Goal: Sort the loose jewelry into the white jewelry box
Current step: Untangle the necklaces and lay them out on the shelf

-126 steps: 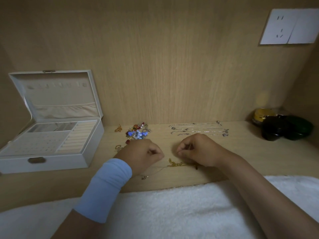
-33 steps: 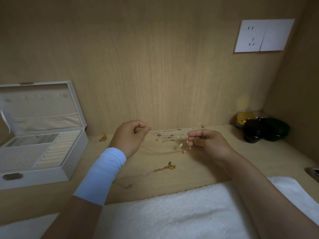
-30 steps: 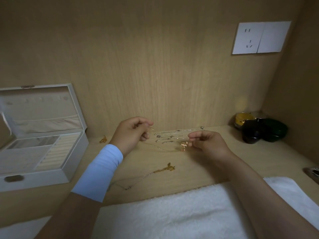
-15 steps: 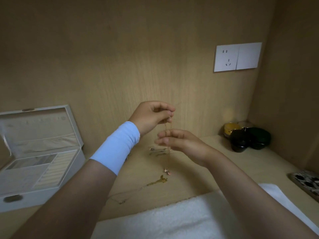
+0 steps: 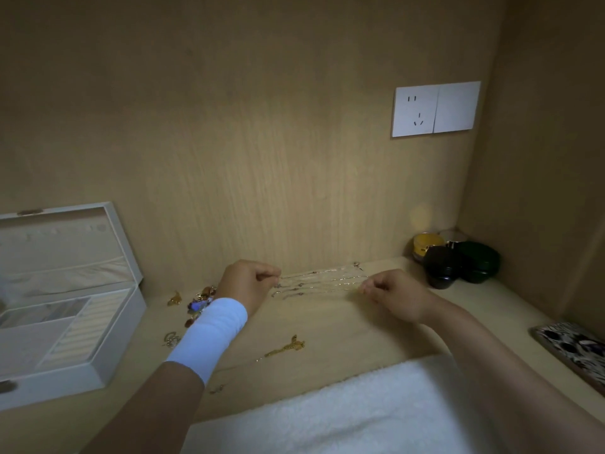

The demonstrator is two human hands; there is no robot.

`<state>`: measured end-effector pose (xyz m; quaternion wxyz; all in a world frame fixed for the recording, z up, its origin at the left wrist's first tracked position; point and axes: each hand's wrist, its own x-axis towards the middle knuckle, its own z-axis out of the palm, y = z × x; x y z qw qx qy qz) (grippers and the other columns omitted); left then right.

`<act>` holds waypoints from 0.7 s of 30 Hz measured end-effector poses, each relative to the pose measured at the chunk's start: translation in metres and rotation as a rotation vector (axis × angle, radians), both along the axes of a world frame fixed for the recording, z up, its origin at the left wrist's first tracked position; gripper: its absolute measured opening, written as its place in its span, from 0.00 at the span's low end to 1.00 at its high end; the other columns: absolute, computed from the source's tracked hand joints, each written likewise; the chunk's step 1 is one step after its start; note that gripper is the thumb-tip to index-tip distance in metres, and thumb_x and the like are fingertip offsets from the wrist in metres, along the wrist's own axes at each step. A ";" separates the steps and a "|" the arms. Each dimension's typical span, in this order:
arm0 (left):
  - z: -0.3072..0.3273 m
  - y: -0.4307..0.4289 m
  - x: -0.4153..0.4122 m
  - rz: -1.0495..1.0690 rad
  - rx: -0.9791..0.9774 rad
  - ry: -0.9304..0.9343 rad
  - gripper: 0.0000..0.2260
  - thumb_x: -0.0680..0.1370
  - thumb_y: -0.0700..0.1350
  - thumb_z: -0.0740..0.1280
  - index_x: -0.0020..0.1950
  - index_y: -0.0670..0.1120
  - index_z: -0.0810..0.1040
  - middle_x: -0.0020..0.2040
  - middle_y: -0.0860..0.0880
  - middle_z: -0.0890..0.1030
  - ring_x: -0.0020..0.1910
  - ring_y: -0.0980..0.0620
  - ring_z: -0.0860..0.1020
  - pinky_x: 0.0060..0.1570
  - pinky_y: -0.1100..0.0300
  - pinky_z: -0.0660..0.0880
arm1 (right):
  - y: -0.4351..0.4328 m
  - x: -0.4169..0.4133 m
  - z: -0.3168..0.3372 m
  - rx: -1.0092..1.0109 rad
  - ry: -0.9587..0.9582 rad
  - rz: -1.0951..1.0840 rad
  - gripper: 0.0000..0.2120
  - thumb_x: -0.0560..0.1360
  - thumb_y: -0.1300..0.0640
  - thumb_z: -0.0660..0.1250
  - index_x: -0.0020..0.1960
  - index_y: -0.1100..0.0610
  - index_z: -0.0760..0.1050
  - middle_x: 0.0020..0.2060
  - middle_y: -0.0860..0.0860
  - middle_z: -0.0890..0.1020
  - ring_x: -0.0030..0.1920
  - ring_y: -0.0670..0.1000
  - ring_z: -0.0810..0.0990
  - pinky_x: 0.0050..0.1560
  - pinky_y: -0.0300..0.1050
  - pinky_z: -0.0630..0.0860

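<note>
My left hand (image 5: 248, 285) and my right hand (image 5: 393, 294) each pinch one end of a thin gold chain (image 5: 322, 283), stretched level between them just above the shelf. Beneath and behind it lie several silver chains (image 5: 314, 277) in a row. The white jewelry box (image 5: 98, 326) stands open at the far left, lid up. A heap of colourful small jewelry (image 5: 199, 301) sits beside my left wrist, with a gold charm (image 5: 174, 298) and some rings (image 5: 171, 339) near it. Another gold chain with a pendant (image 5: 288, 347) lies on the shelf nearer to me.
Dark green, black and yellow jars (image 5: 455, 262) stand in the back right corner. A patterned flat case (image 5: 576, 350) lies at the right edge. A white towel (image 5: 343, 411) covers the front. A wall socket (image 5: 435, 109) is on the wooden back panel.
The gold chain hung straight down from my raised left hand half a second ago; now both hands have dropped to the shelf and drawn it out sideways over the silver chains.
</note>
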<state>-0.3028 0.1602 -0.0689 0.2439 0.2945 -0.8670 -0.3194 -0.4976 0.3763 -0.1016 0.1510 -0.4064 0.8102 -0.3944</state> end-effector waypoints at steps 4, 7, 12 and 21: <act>-0.031 0.000 -0.005 0.009 -0.041 -0.178 0.07 0.76 0.43 0.70 0.51 0.51 0.86 0.54 0.54 0.84 0.50 0.58 0.80 0.53 0.71 0.68 | -0.001 -0.010 -0.016 0.082 0.194 -0.029 0.09 0.80 0.62 0.64 0.51 0.57 0.84 0.38 0.37 0.79 0.37 0.33 0.76 0.41 0.24 0.66; -0.042 0.000 -0.007 0.034 -0.103 -0.275 0.08 0.77 0.46 0.68 0.50 0.56 0.86 0.55 0.58 0.83 0.53 0.56 0.80 0.52 0.68 0.70 | -0.006 -0.013 -0.022 0.145 0.323 -0.017 0.11 0.80 0.61 0.64 0.55 0.55 0.84 0.49 0.43 0.82 0.50 0.41 0.77 0.50 0.30 0.66; -0.046 0.004 -0.010 0.020 -0.248 -0.338 0.10 0.78 0.47 0.64 0.48 0.58 0.85 0.55 0.59 0.81 0.47 0.57 0.77 0.47 0.64 0.71 | -0.011 -0.017 -0.024 0.212 0.442 -0.044 0.10 0.79 0.56 0.67 0.57 0.49 0.83 0.53 0.49 0.80 0.56 0.51 0.79 0.58 0.42 0.73; -0.060 0.016 0.008 -0.268 -0.237 -0.383 0.21 0.83 0.55 0.53 0.75 0.52 0.66 0.77 0.56 0.61 0.75 0.53 0.58 0.73 0.60 0.53 | -0.002 0.035 -0.021 0.499 0.408 -0.046 0.27 0.82 0.46 0.55 0.77 0.56 0.58 0.76 0.59 0.60 0.76 0.61 0.58 0.74 0.55 0.61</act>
